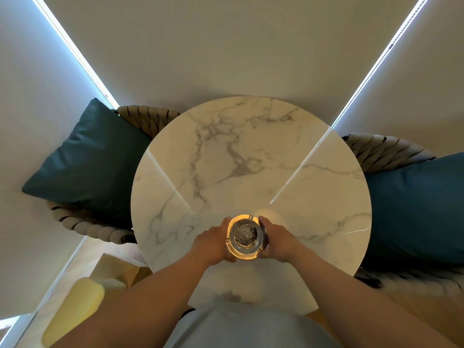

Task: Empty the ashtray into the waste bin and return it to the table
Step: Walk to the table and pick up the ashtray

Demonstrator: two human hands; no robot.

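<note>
A round glass ashtray (246, 236) with grey ash in its middle sits near the front of a round white marble table (251, 156). My left hand (213, 244) grips its left side and my right hand (278, 243) grips its right side. Whether the ashtray rests on the table or is lifted just above it I cannot tell. No waste bin is clearly recognisable in view.
Woven rope chairs stand left (148, 116) and right (386, 149) of the table, each with a teal cushion (88, 159). A gold-coloured boxy object (118, 270) and a pale yellow rounded object (75, 307) stand on the wooden floor at the lower left.
</note>
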